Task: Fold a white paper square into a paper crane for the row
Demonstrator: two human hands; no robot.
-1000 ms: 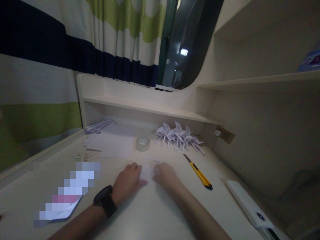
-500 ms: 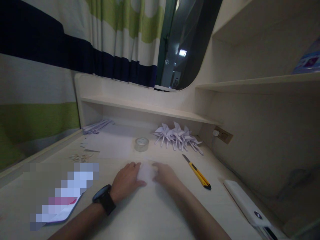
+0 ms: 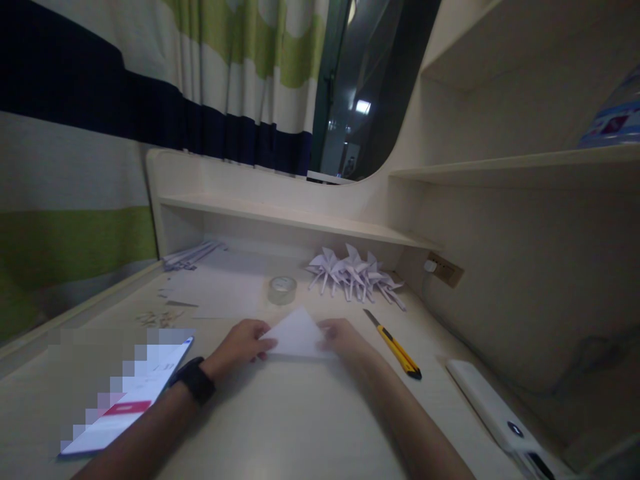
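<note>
A white sheet of paper [image 3: 299,339], showing a triangular outline with its point away from me, is held between both hands over the desk. My left hand [image 3: 246,341], with a black watch on the wrist, pinches its left corner between thumb and fingers. At the right corner, my right hand [image 3: 341,337] is closed on the paper, its fingertips somewhat blurred. Beyond the paper stands a roll of clear tape [image 3: 283,289]. Several white paper pinwheels [image 3: 350,270] lie in a heap at the back.
A yellow utility knife [image 3: 397,348] with its blade out lies right of my right hand. Left are a lit tablet [image 3: 130,393], small scraps [image 3: 159,317], paper sheets [image 3: 225,287] and rolled paper sticks [image 3: 193,255]. A white elongated device [image 3: 485,403] lies at the right.
My hands have moved apart, the left one leftward and the right one slightly rightward. The paper now shows as a wider triangle between them.
</note>
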